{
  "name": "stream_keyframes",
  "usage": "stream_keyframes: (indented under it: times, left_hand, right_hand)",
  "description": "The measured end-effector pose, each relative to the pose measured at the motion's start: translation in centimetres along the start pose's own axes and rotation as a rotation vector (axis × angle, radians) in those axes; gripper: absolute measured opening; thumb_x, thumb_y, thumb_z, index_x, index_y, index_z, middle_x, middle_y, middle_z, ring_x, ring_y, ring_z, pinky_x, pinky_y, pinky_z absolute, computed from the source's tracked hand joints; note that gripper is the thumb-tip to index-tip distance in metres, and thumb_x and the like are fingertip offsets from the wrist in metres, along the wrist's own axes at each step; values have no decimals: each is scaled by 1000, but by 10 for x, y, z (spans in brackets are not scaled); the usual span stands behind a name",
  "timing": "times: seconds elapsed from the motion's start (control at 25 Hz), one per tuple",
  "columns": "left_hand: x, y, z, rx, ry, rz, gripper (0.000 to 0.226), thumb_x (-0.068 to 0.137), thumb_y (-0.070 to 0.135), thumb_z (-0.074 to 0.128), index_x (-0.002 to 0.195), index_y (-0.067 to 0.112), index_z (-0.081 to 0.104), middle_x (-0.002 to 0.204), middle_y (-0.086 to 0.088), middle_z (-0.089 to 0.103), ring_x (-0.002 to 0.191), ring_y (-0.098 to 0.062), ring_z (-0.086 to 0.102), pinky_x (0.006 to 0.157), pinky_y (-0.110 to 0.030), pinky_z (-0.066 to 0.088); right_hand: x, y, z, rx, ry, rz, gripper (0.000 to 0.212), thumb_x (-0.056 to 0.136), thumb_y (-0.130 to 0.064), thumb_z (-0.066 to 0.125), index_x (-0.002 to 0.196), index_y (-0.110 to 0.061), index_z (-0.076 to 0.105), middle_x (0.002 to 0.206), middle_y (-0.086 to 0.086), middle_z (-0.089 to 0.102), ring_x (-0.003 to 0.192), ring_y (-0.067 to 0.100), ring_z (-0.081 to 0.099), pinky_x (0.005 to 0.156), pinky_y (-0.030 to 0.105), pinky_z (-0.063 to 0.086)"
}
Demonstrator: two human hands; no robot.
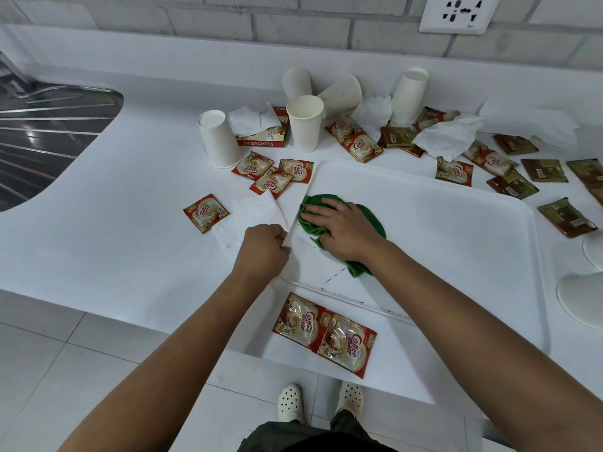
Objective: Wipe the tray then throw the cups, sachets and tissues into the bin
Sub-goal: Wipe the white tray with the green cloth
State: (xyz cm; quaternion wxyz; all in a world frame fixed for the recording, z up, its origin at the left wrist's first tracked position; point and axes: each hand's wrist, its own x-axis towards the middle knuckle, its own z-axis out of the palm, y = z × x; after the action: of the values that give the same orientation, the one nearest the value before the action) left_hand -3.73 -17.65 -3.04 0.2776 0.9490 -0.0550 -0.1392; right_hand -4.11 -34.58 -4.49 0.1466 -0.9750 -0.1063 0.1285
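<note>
A white tray lies on the white counter in front of me. My right hand presses flat on a green cloth at the tray's left end. My left hand is closed on the tray's left rim beside a flat tissue. Several white paper cups stand or lie behind the tray, some upside down. Red and brown sachets are scattered around the tray, and two joined red sachets lie at the counter's front edge. Crumpled tissues sit among the cups.
A sachet box holding a tissue stands between two cups. A steel sink drainboard is at the far left. A wall socket is above. White rounded objects sit at the right edge. The counter's front edge drops to tiled floor.
</note>
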Motion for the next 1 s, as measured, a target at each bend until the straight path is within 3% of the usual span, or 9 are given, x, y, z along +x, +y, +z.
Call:
stream_keyframes:
  times: [0.24,0.4,0.56,0.72,1.0]
  left_hand:
    - [-1,-2,2,-48,49,19,20,86,10,60,103,1,66,105,-12,67,96,-24,59,71,-19,34]
    - [-3,-6,3,-72,49,26,28,87,12,61,113,3,65,112,-11,67,102,-24,60,76,-17,35]
    - [-5,-8,3,-100,47,22,35,86,13,62,121,5,62,118,-10,65,106,-22,60,82,-16,37]
    - [-6,-9,4,-137,60,5,34,85,14,64,119,10,59,96,-4,62,88,-18,56,74,-21,39]
    - [-1,-16,4,-182,50,37,27,82,14,68,107,7,64,86,-2,60,81,-14,53,73,-21,37]
  right_hand:
    - [-9,-4,8,23,41,-72,52,89,-21,41,139,-34,39,151,-16,30,142,14,17,113,37,12]
    - [-16,-2,10,15,60,-137,60,75,-29,32,132,-34,50,145,-15,41,138,14,28,109,37,21]
    - [-14,1,12,41,205,14,57,76,-30,35,131,-29,52,142,-8,45,133,18,34,108,37,27]
    - [-6,-3,14,18,189,203,55,89,-24,44,143,-27,33,154,-8,26,139,22,22,111,39,21]
    - [-11,-14,13,65,91,18,54,83,-22,41,136,-34,44,148,-16,36,138,17,24,110,38,19]
